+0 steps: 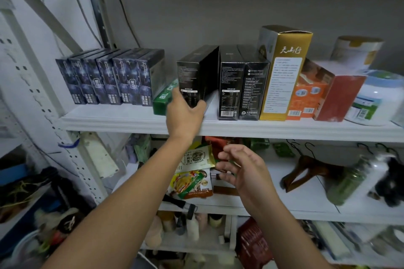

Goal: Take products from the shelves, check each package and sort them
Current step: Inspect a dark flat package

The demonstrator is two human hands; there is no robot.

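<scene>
**Low grip on a leaning box risks a drop**

The left hand (184,113) grips the bottom end of a black box (192,72) on the upper shelf (131,120), with the thumb on one face and the fingers curled round the other. The box leans rather than standing square, and its foot sits right against the green box (164,98) lying flat beside it. A pull from so low could let the tall box pivot and fall, or drag the green one over the lip. The two standing black boxes (231,85) have a gap beside them and could topple into it. The right hand (242,170) hovers in front of the lower shelf, fingers loosely bent, holding nothing. It looks too low to catch a slip.

Counted along the upper shelf:
- About seven dark blue boxes (109,76); blur makes this uncertain.
- One green box.
- Three black boxes, counting the held one.
- One gold box (284,72).
- One orange box (306,98).
- One red box (341,96).
- Two white jars (376,98).
</scene>
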